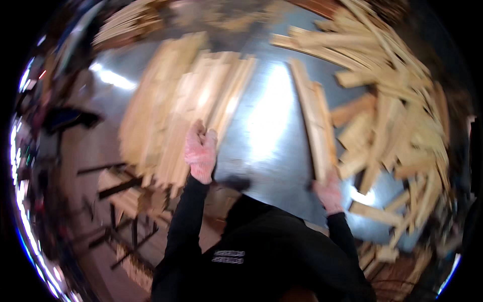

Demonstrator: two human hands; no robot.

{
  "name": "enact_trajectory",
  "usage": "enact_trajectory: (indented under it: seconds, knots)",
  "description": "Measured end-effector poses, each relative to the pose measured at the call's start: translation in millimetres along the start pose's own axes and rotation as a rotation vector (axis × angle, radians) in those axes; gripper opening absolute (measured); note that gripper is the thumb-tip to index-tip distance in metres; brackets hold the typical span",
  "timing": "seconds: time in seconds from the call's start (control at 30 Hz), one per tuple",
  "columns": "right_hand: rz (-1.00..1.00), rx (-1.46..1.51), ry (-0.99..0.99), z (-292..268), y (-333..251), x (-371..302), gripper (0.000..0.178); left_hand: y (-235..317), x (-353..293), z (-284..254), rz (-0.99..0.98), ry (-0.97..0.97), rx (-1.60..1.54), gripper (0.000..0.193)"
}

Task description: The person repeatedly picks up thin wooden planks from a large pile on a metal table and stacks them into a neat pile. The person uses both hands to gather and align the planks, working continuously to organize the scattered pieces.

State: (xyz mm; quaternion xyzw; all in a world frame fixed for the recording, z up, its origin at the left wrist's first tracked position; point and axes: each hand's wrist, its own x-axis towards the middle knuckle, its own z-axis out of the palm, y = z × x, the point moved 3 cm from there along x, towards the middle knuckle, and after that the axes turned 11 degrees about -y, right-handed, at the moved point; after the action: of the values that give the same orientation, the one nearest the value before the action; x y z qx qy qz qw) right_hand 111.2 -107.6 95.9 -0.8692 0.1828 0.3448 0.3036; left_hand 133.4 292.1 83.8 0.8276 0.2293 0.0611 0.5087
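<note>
Both my hands wear pinkish knit gloves. My right hand (329,194) is closed round the near end of a pair of long, narrow wooden slats (314,123), which point away from me over the metal tabletop (271,176). My left hand (201,153) is over the near right part of a wide row of pale wooden slats (171,110) lying side by side. Its fingers are loosely bent, with a gap between thumb and forefinger, and nothing shows between them. Blur hides whether it touches the wood.
A jumbled heap of loose wooden pieces (397,121) covers the table's right side. Another stack of slats (128,22) is at the far left. Below the table's left edge, more wood (126,194) rests by a dark metal frame (133,229).
</note>
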Motion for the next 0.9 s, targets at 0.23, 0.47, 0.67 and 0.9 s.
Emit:
enact_trajectory:
  seconds: [0.23, 0.47, 0.67, 0.9]
  knots:
    - [-0.336, -0.282, 0.062, -1.8, -7.0, 2.4, 0.088, 34.4, -91.5, 240.8, -0.598, -0.896, -1.028, 0.023]
    - [-0.302, -0.325, 0.479, 23.5, 110.9, 43.7, 0.092, 10.8, -132.9, 246.8, -0.565, -0.658, -0.747, 0.024]
    - [-0.375, 0.161, 0.096, 37.0, 69.7, 23.2, 0.079, -7.2, -161.8, 291.6, -0.598, -0.751, -0.588, 0.041]
    - [0.076, -0.183, 0.723, -119.9, 178.9, 90.1, 0.089, 35.4, -177.5, 298.3, -0.535, -0.728, -0.654, 0.034]
